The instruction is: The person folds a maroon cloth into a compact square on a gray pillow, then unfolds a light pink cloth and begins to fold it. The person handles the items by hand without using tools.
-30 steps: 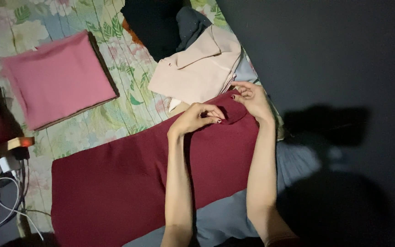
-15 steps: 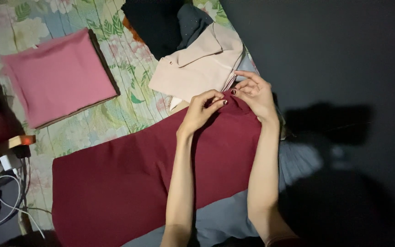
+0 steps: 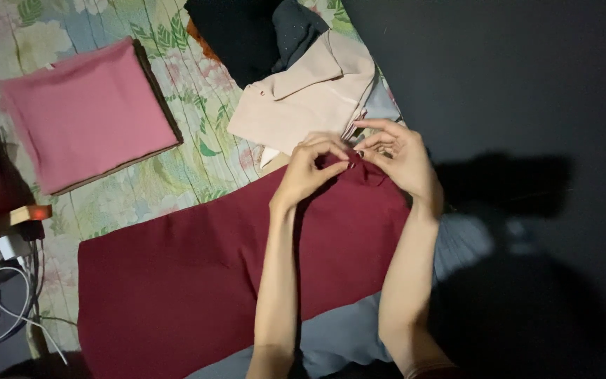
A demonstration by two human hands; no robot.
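Our 2 hands, left hand (image 3: 308, 168) and right hand (image 3: 398, 158), pinch together the far corner of the maroon cloth (image 3: 198, 274); its long axis runs near-left.

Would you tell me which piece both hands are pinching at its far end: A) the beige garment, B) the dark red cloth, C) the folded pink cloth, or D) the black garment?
B: the left hand and right hand meet on the gathered far corner of the dark red cloth.
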